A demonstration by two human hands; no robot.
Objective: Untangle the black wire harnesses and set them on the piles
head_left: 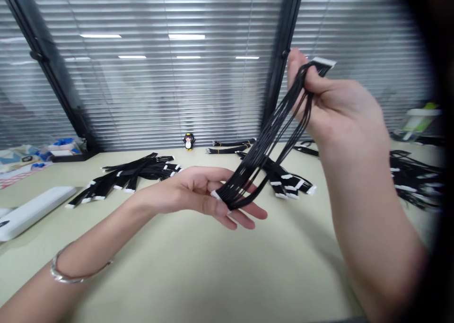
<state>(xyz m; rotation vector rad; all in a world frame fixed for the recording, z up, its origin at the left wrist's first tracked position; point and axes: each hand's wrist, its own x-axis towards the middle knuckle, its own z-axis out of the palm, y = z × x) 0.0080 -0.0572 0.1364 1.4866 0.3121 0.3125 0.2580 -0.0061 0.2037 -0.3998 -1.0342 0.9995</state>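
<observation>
A bundle of thin black wires [270, 135] with white connectors at both ends stretches between my two hands above the pale table [184, 266]. My right hand [336, 105], raised high, grips the bundle's upper end just below a white connector [323, 62]. My left hand [202, 193] is palm-up lower down, its thumb pinching the bundle's lower end against the fingers. A silver bracelet [71, 273] circles my left wrist.
Piles of similar black wire harnesses lie on the table at the left [131, 174], middle [287, 181] and right [414, 178]. A small penguin figure [188, 141] stands by the blinds. A white flat case [30, 210] lies at the left edge.
</observation>
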